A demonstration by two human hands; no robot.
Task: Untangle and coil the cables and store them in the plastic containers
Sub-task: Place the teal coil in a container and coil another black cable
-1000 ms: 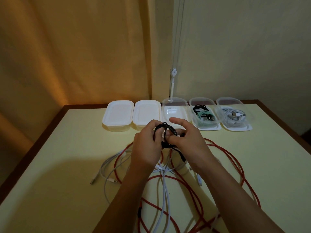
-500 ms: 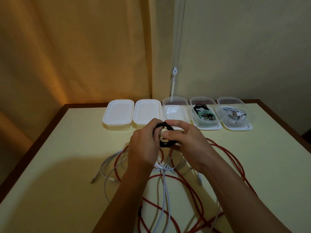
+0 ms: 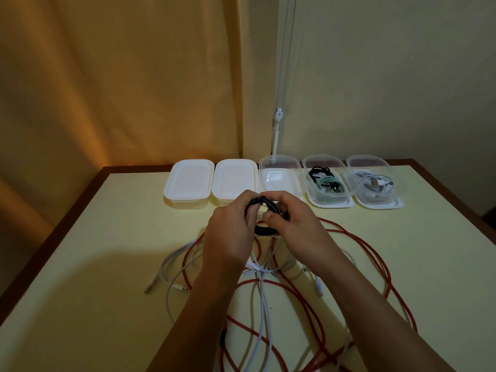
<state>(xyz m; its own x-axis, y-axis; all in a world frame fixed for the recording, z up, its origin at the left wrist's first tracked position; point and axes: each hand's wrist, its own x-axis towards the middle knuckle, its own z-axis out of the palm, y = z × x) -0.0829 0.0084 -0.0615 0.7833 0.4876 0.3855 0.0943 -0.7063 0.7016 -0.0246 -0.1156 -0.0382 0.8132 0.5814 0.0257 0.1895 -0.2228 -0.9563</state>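
Head view: five plastic containers are counted in one row at the far edge of the table [image 3: 80,264], at 12 o'clock from the hands. Two of them, the first closed container [image 3: 189,182] and the second closed container [image 3: 234,181], are covered with white lids at the 11 o'clock side. Three are open. The empty open container [image 3: 279,178] is seen directly behind the hands. The container with black and green cables [image 3: 326,183] is placed next to it, and the container with white cables [image 3: 374,183] is at the end, toward 1 o'clock. Under each of the last two a white lid is seen.

One black cable [image 3: 264,229] is held above the table as a small coil, just in front of the empty open container. It is gripped by both hands — the left hand [image 3: 228,234] has its fingers curled round the left side of the coil, and the right hand [image 3: 298,226] pinches the right side, with the thumb pressed on the loops.

On the table below the forearms, from 3 to 9 o'clock, one long red cable [image 3: 370,253] is spread in wide loops. It is tangled with the white cables [image 3: 171,267] — how many white ones there are cannot be told, but two plug ends are seen at 8 o'clock.
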